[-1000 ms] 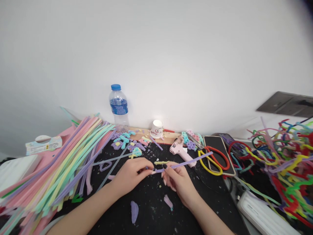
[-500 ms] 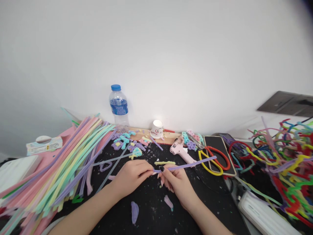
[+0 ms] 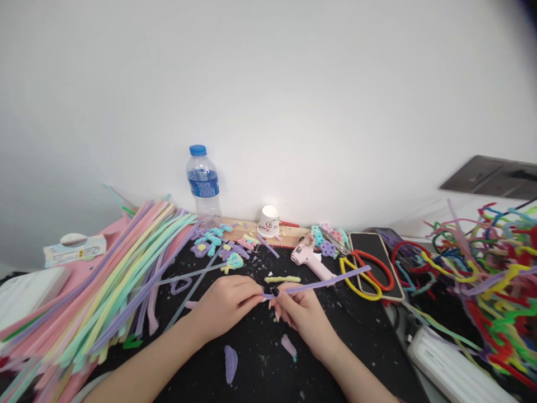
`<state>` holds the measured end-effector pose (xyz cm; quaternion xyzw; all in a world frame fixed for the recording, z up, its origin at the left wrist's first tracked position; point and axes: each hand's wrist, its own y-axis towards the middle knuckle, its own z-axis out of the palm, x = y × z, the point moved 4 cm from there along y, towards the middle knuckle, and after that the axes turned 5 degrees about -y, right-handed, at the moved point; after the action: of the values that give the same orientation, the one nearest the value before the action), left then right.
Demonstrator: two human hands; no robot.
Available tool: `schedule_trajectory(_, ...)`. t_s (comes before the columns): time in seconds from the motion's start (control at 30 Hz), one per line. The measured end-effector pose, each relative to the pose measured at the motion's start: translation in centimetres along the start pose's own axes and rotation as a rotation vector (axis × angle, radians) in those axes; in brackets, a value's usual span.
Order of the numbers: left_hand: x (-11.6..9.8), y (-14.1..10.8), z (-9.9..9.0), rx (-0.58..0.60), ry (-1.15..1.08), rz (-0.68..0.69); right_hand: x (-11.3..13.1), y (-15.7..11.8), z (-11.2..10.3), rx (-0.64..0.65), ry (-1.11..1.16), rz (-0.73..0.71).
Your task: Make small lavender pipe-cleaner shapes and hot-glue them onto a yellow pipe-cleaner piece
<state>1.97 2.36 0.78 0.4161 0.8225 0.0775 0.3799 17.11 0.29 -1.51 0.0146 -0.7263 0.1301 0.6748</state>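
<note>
A purple pipe cleaner [image 3: 331, 281] is pinched between both hands, its long free end pointing right. My left hand [image 3: 229, 305] is closed on its left end, thumb and forefinger pressed together. Close beside it, my right hand [image 3: 300, 310] grips the same stem between thumb and fingers. Just beyond the hands a short pale yellow pipe cleaner piece [image 3: 283, 279] lies on the black mat. Two loose purple pieces rest nearer me, a leaf-shaped one [image 3: 230, 364] and a smaller one [image 3: 289, 347]. The part between the fingertips is mostly hidden.
Pastel pipe cleaners [image 3: 121, 280] are heaped at left, and a bright tangle [image 3: 499, 268] at right. A water bottle [image 3: 203, 182] and paper cup [image 3: 269, 221] stand by the wall. A pink glue gun [image 3: 312, 260], scissors [image 3: 361, 278] and a phone [image 3: 371, 252] lie right of centre.
My fingertips have shifted very slightly along the purple pipe cleaner, and its free end dips a touch lower. Both hands keep their grip.
</note>
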Motion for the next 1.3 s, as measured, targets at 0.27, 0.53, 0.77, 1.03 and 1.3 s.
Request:
schedule_trajectory(0.27, 0.03, 0.04, -0.09, -0.024, 0.010, 0.048, -0.32, 0.08, 0.10, 0.027, -0.043, -0.009)
schedule_trajectory(0.53, 0.11, 0.17, 0.00, -0.017, -0.021, 0.017, -0.54, 0.25, 0.05, 0.014, -0.049, 0.000)
schedule_trajectory(0.77, 0.30, 0.06, -0.02, -0.005, -0.021, -0.006, -0.18, 0.07, -0.03, 0.004, -0.153, -0.050)
schedule_trajectory(1.03, -0.17, 0.19, 0.29, 0.038, 0.017, 0.047, 0.34, 0.05, 0.08, 0.014, -0.181, -0.087)
schedule_trajectory(1.3, -0.27, -0.08, 0.50, 0.068, -0.002, 0.058, 0.30, -0.05, 0.09, 0.014, -0.183, -0.099)
